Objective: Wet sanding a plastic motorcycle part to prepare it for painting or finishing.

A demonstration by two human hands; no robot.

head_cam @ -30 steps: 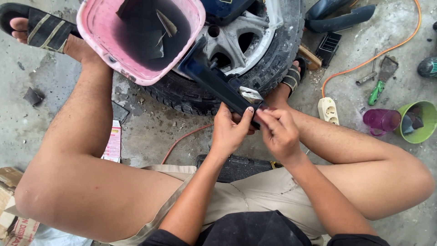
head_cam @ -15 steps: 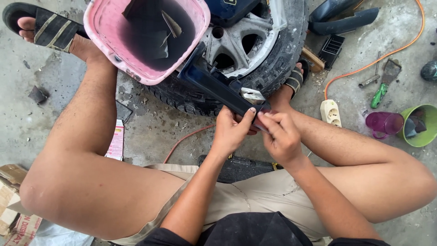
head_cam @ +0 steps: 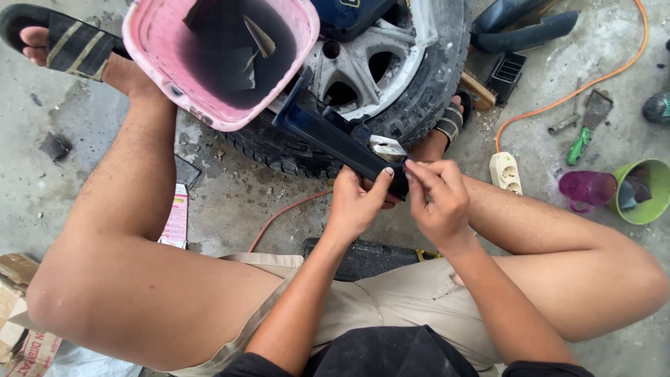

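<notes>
Dark blue plastic panel [head_cam: 328, 136] slants down from the wheel [head_cam: 380, 70] toward me, its lower end between my hands. My left hand [head_cam: 356, 206] is curled around that end, thumb on top near a small metal clip [head_cam: 387, 148]. My right hand [head_cam: 438, 202] is closed too, fingertips pinching the panel's tip just beside the left thumb. A pink tub [head_cam: 150, 70] sits against the tyre, above my left knee. An orange cable [head_cam: 579, 84] and a white socket block [head_cam: 505, 172] lie to the right.
</notes>
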